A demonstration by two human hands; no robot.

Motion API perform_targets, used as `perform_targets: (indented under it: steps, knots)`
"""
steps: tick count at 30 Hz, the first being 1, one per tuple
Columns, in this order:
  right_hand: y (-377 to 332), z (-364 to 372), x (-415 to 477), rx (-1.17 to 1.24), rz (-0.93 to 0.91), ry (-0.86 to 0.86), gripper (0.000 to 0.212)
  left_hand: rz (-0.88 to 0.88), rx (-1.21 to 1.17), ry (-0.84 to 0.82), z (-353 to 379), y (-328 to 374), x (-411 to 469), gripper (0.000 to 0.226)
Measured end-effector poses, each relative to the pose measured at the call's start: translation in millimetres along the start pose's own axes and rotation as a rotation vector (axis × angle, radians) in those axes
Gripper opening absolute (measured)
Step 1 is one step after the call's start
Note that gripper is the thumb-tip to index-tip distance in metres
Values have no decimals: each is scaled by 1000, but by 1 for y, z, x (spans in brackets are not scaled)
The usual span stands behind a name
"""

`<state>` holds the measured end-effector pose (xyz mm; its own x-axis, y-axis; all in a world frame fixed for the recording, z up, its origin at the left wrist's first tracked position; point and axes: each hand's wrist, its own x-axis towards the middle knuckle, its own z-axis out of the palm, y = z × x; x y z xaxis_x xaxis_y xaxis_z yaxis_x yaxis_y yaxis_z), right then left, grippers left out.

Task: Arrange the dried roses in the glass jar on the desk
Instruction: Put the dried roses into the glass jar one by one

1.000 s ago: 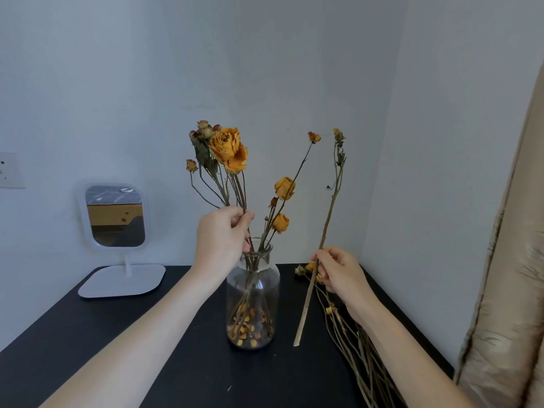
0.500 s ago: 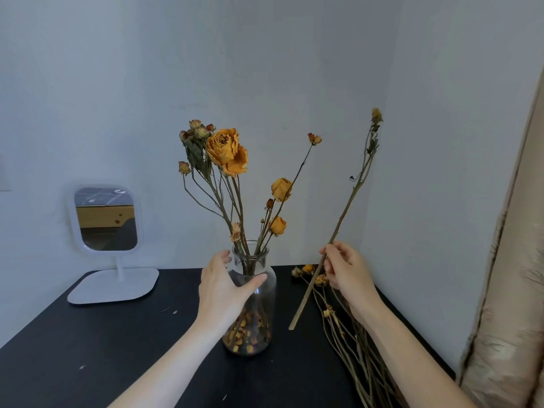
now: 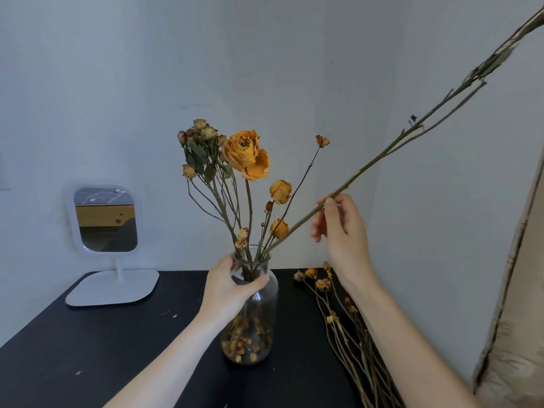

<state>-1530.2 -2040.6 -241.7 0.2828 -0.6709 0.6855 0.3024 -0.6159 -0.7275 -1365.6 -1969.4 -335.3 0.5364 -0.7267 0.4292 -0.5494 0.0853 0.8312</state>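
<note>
The long stem (image 3: 357, 174) is the biggest thing being moved. It leans far up and out to the right of the glass jar (image 3: 265, 313), and its bottom end is just at the jar's mouth. The jar stands on the surface with a bunch of dried roses (image 3: 245, 156) in it. The left hand (image 3: 226, 287) wraps round the jar's neck, fingers (image 3: 259, 281) curled on the glass. The right hand (image 3: 344, 231), up and to the right of the jar, pinches the stem between thumb and fingertips; its other fingers hang loose, a bit spread. To do this well, I think the stem should tip up straighter and slide down slowly, so it does not knock the dry, crumbly flowers or tip the jar. The pale wall (image 3: 265, 54) stands behind the jar. The black surface (image 3: 88, 348) runs under it. A curtain (image 3: 518, 304) hangs far right of the jar, a small white mirror (image 3: 106, 220) stands to its left, and loose roses (image 3: 322, 284) lie just right of it.
</note>
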Motion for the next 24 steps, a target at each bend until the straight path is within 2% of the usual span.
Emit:
perform_targets:
  steps: [7, 14, 19, 21, 24]
  knots:
    - [9, 18, -4, -98, 5, -102, 17, -2, 38, 35, 1, -4, 1, 56]
    - [19, 26, -10, -351, 5, -244, 12, 2, 49, 30, 2, -4, -1, 67]
    - [21, 34, -10, -485, 24, -309, 13, 19, 19, -12, -3, -1, 0, 43]
    - [22, 37, -9, -527, 58, -336, 11, -25, -19, -51, -7, 1, 0, 45]
    - [18, 38, -8, -393, 88, -279, 5, -69, -59, -83, -10, 1, 0, 49]
